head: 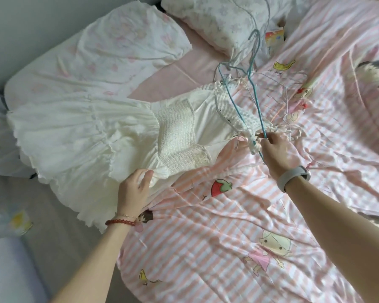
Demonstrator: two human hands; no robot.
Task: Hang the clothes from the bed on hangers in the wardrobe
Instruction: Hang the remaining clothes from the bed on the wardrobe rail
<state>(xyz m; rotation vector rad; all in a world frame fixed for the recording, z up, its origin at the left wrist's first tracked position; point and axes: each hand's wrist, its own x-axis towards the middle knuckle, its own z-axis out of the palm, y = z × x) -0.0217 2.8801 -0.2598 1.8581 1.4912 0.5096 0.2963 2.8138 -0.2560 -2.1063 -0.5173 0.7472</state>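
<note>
A white cotton dress with a smocked bodice and ruffled skirt [101, 132] lies spread across the bed, its skirt toward the left and its strappy top toward the right. A thin blue wire hanger [238, 101] rests over the dress's top end. The right hand [273, 147] pinches the hanger's lower wire together with the dress's straps. The left hand [133, 191], wearing a red bead bracelet [120, 221], grips the fabric at the near edge of the bodice. Beneath them spreads a pink-and-white striped cartoon quilt [238, 226], and two pale floral pillows [101, 51] sit on the far side.
</note>
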